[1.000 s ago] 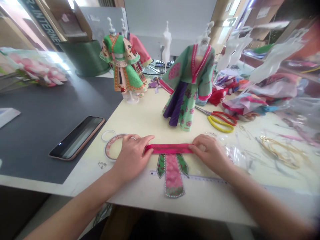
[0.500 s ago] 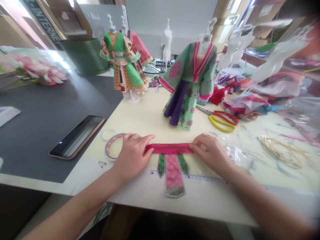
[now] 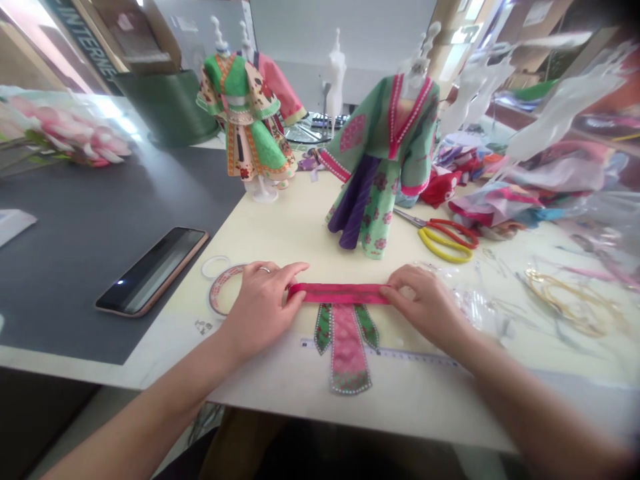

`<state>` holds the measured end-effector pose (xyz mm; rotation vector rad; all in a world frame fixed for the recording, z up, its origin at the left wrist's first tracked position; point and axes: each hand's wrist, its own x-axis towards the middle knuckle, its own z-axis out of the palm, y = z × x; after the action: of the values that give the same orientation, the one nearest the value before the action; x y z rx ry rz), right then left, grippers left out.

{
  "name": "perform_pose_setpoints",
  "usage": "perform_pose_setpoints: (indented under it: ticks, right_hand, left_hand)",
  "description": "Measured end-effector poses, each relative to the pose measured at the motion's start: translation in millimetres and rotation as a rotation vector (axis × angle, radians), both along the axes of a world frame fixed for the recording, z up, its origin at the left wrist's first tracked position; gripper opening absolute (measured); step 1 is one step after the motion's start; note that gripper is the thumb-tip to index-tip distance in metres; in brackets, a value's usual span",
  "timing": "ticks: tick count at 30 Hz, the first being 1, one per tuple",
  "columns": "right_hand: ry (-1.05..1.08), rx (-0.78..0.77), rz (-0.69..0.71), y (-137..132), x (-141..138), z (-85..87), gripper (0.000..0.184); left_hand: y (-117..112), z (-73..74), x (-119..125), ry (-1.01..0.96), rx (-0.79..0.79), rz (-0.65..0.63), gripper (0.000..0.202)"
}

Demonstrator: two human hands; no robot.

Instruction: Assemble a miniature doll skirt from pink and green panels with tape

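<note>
A bright pink fabric strip (image 3: 343, 293) is stretched level between my two hands. Its left end is pinched by my left hand (image 3: 267, 297), thumb in front, a ring on one finger. My right hand (image 3: 423, 300) pinches the other end between thumb and fingertips. From below the strip show a pink patterned panel (image 3: 349, 347) with a beaded edge and, on either side, a green pointed flap (image 3: 367, 327). Whether these are joined to the strip I cannot tell. Under them a measuring tape (image 3: 415, 358) lies on the table. Rolls of tape (image 3: 217, 293) sit beside my left hand.
A dress form in a green robe (image 3: 373, 167) stands ahead, with another in a green outfit (image 3: 240, 127) farther left. Scissors (image 3: 445, 240) with red and yellow handles lie to the right, near a fabric heap (image 3: 520, 193). A phone (image 3: 153, 272) rests on the dark mat (image 3: 165, 193).
Both hands keep their pinch on the pink strip, which looks nearly the same. The whole view has shifted slightly.
</note>
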<state>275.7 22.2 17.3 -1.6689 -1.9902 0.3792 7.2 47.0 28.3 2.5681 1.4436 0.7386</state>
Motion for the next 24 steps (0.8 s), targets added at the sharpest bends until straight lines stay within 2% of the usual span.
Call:
perform_pose_setpoints:
  ticks: [8, 17, 24]
  right_hand:
    - [-0.005, -0.024, -0.011, 0, -1, -0.1, 0.024]
    - [0.083, -0.027, -0.069, 0, -4, 10.7, 0.024]
    - [0.177, -0.075, -0.110, 0, -3, 12.1, 0.027]
  left_hand:
    - [0, -0.4, 0, 0.013, -0.012, -0.034, 0.032]
    - [6, 7.7, 0, -0.041, -0.100, 0.016, 0.033]
    - [5, 16.2, 2, -0.087, -0.176, 0.031, 0.034]
